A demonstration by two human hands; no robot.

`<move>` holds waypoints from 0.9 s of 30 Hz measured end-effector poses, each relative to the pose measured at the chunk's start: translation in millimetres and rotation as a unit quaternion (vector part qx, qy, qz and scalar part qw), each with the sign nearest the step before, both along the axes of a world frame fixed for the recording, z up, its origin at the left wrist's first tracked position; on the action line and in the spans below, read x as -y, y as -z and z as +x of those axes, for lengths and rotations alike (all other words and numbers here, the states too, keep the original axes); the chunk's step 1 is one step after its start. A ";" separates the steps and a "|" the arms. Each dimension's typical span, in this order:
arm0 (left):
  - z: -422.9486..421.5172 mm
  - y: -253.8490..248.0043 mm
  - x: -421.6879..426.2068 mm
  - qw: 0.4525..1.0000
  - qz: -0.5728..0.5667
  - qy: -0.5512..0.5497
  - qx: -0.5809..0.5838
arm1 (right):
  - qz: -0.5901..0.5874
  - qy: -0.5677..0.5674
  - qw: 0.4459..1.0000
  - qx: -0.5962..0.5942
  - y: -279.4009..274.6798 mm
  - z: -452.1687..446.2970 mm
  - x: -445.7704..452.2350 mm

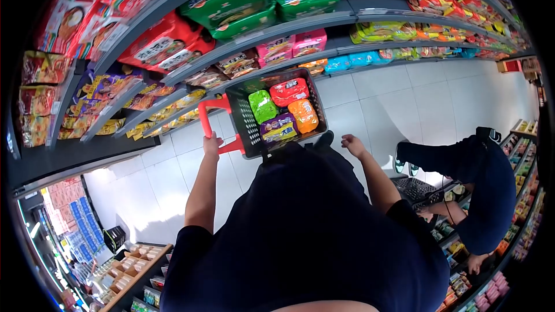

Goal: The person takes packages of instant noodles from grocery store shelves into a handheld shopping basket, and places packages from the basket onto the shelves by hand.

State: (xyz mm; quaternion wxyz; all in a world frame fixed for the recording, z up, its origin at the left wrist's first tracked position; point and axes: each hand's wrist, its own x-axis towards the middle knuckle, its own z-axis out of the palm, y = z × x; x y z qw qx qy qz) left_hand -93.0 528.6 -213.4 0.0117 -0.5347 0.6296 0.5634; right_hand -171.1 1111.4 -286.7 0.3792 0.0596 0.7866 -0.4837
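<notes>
My left hand [213, 143] is wrapped around the red handle [204, 118] of a dark shopping basket [243, 129]. Inside the basket lie a green packet [263, 106], a red packet [289, 91], an orange packet [303, 115] and a purple packet [279, 129], side by side. To the right of the basket, my right hand [352, 145] hangs in the air over the floor, its fingers loosely bent and holding nothing. It touches neither the basket nor a shelf.
Shelves with red instant noodle packs [167, 43], green packs [234, 6] and pink packs [292, 46] run along the front. On the right, a person in dark clothes [483, 185] bends toward lower shelves beside another dark basket [413, 189]. Pale tiles [376, 92] cover the floor.
</notes>
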 end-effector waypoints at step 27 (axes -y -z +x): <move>-274.2 -50.7 -490.2 0.725 0.151 0.669 -0.055 | 0.044 0.069 0.960 -0.270 -98.4 -163.9 -46.8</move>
